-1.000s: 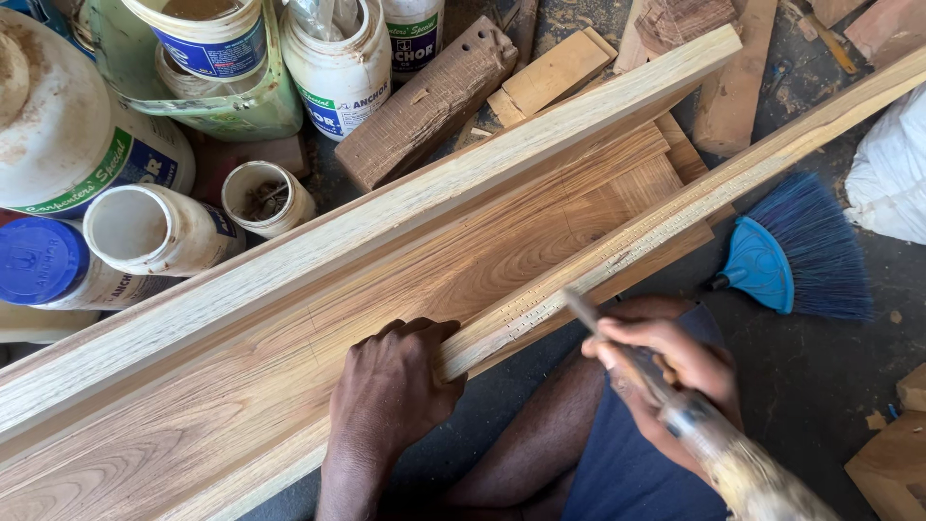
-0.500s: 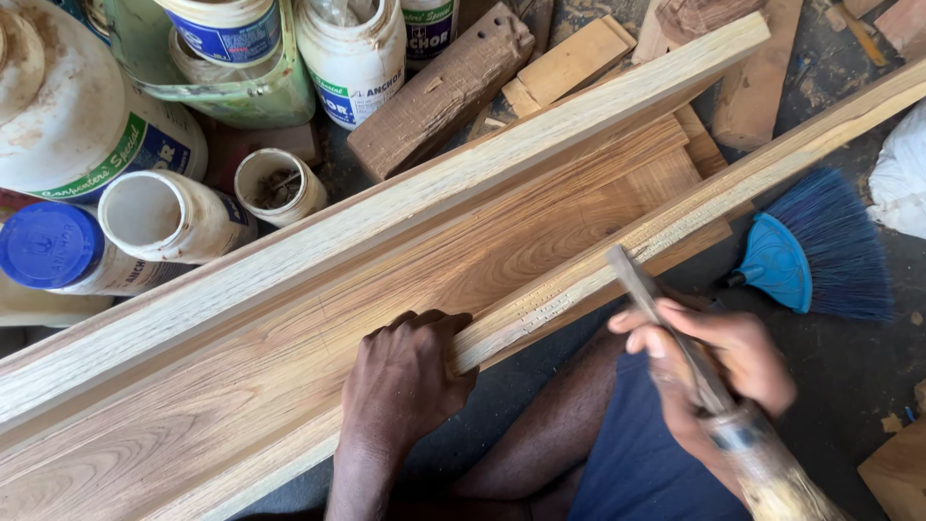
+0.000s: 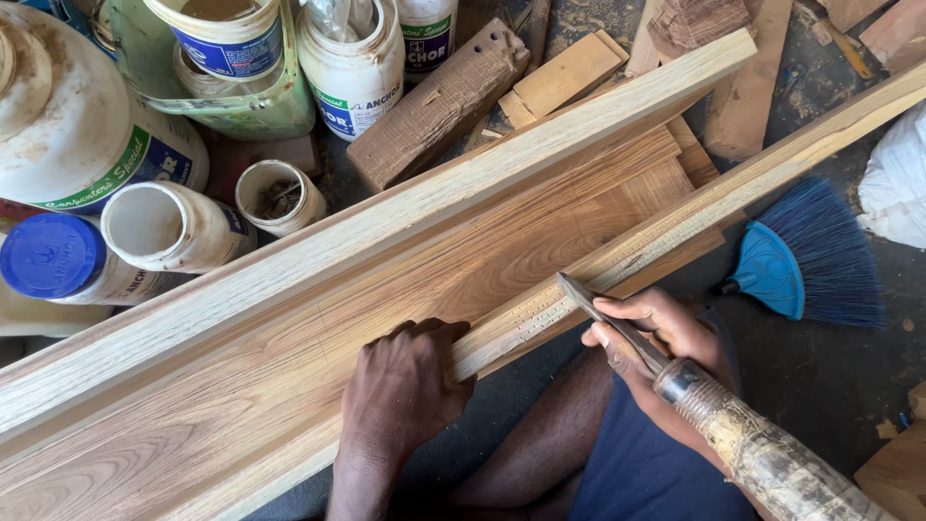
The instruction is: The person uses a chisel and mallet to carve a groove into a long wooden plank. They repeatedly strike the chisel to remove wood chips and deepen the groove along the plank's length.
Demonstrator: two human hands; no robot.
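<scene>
Left hand (image 3: 405,386) pressed flat on board (image 3: 386,289), fingers curled over near rail (image 3: 675,217). Chisel (image 3: 617,323) grasped in right hand (image 3: 656,347), tip set against rail between hands. Blue brush (image 3: 805,251) just beyond right hand.

A woodworking workshop: glue tubs (image 3: 352,68), offcut blocks (image 3: 439,106), planed timber boards (image 3: 405,260).

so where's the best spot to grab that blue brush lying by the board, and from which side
Probably by the blue brush's solid plastic base at its left end, where a dark stub points toward the long board. The bristles fan out to the right and would just bend. It lies flat on the floor, so come from above at that left end, fingers pinching across the narrow base. The right hand, now around the chisel, is nearest.
</scene>
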